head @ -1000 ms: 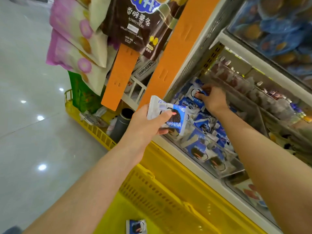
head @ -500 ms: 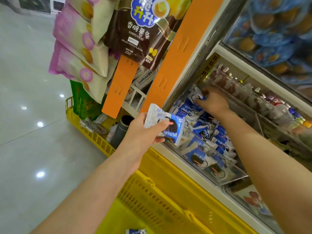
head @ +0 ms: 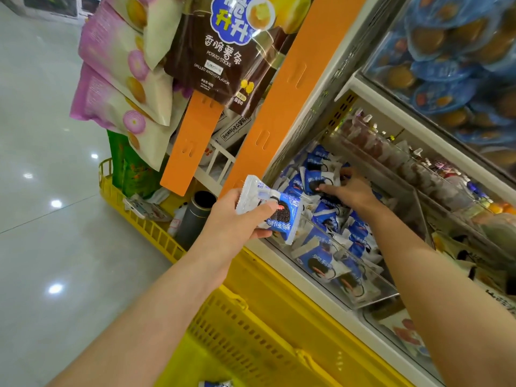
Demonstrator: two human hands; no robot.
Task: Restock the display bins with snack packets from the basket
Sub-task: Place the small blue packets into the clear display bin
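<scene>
Fingers of the left hand curl under a blue-and-white snack packet while the thumb presses across its top face. The packet is pinched between them and juts out to the right of the palm, its white crimped end pointing up and to the left. It hangs just in front of the clear front wall of the display bin, above the basket and apart from the packets inside the bin. Largest in view is the shelving unit, with an orange strip running down its edge and bags of potato sticks hanging beside it. Below the arms sits the yellow lattice basket, close against the foot of the shelves. The bin is heaped with matching blue packets, lying at mixed angles. The right hand reaches into the back of that heap with its thumb stretched out to the left and its fingers spread, resting on top of the packets; the fingertips are partly hidden among them. One more packet lies in the basket at the bottom edge of the view.
</scene>
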